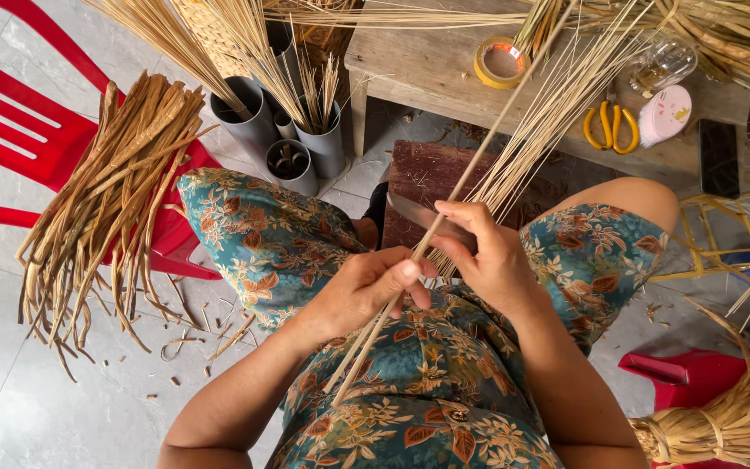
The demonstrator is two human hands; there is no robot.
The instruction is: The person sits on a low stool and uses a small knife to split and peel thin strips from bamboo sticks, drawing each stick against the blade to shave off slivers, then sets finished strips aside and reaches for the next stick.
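While pinching a long, thin, pale reed stick (pixel 444 213) between closed fingers of left hand (pixel 366 291) and right hand (pixel 488 256), seated over floral-clothed lap (pixel 427 365).

Packages and screens on the wooden bench

A dark phone (pixel 719 157) lies flat at the right end of the bench (pixel 427 65), its black screen blank and facing up. Just left of it sits a round pink-and-white container (pixel 666 115) with a small printed label. Behind that, toward the back edge, a clear plastic bottle (pixel 661 62) lies on its side.
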